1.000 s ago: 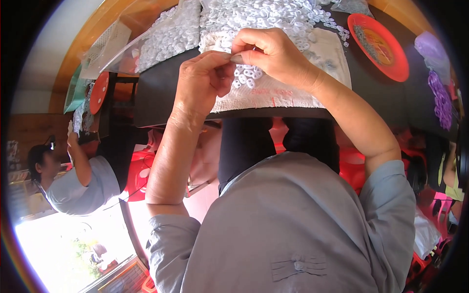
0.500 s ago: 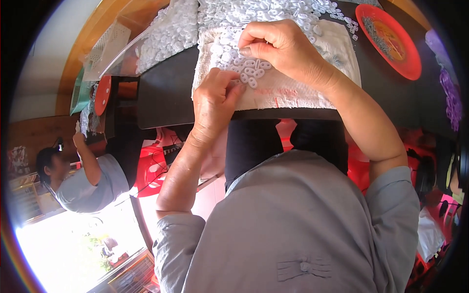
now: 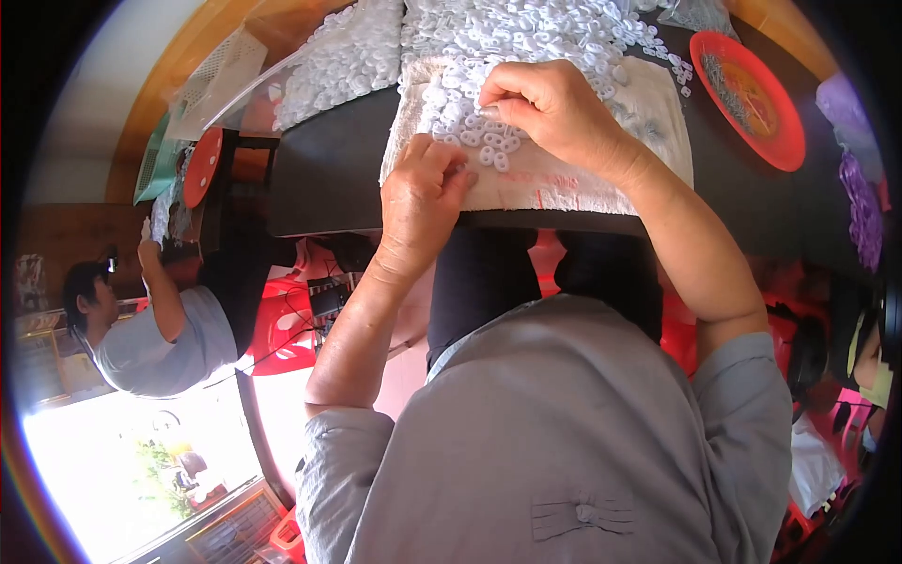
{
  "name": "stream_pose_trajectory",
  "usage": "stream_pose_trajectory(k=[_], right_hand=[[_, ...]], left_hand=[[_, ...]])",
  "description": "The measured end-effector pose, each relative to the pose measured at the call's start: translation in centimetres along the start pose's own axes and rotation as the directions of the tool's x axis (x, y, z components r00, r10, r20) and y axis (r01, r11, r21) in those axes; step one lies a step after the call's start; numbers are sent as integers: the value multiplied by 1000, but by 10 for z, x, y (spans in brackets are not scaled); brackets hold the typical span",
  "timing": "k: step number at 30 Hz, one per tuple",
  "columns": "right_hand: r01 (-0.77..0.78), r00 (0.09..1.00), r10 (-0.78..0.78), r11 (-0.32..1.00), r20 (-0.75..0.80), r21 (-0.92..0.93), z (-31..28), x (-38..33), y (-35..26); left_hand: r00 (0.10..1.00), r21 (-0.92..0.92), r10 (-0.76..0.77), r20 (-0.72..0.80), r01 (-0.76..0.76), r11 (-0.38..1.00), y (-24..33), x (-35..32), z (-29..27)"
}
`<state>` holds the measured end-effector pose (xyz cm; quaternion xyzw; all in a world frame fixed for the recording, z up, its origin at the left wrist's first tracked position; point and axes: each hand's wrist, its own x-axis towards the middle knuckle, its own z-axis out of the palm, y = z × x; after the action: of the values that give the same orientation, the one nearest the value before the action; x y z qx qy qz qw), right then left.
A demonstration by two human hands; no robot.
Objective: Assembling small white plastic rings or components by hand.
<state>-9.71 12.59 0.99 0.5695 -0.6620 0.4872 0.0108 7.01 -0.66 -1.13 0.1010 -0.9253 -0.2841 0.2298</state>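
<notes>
Many small white plastic pieces with two holes (image 3: 491, 150) lie scattered on a pale cloth (image 3: 601, 193) on the dark table. Over the middle of this cloth, my right hand (image 3: 559, 113) is bent at the wrist, thumb and forefinger pinched together. Whatever is in that pinch is too small to make out. Lower and to the left, my left hand (image 3: 418, 193) hovers at the near edge of the loose pieces, its fingers curled in to the thumb. Its fingertips are slightly blurred, and what they hold cannot be made out.
A large heap of white pieces (image 3: 507, 28) covers the table's far side, beside a clear bag of them (image 3: 348, 66). At right lies a red plate (image 3: 780, 122) with thin grey metal pieces. Another person (image 3: 164, 329) sits at left.
The view has shifted slightly, so cloth and hands appear a little farther right. My left fingers have curled in closer to the thumb. My right hand keeps its pinch over the cloth.
</notes>
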Motion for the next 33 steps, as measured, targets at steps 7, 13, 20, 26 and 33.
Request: stream_pose_trajectory(k=[7, 13, 20, 26, 33], right_hand=[[-48, 999, 48, 999, 8, -6, 1, 1, 0], [-134, 991, 133, 975, 21, 175, -1, 0, -7], [-257, 964, 262, 860, 52, 440, 1, 3, -3], [-339, 930, 363, 797, 52, 500, 1, 4, -3], [-422, 887, 455, 728, 80, 539, 3, 4, -4]], left_hand=[[979, -4, 166, -116, -168, 986, 2, -12, 7], [965, -533, -241, -107, 149, 833, 11, -3, 11], [922, -932, -386, 8, 147, 331, 28, 42, 13], [921, -970, -389, -36, 61, 234, 24, 50, 27], [906, -978, -411, 102, 166, 124, 18, 49, 32]])
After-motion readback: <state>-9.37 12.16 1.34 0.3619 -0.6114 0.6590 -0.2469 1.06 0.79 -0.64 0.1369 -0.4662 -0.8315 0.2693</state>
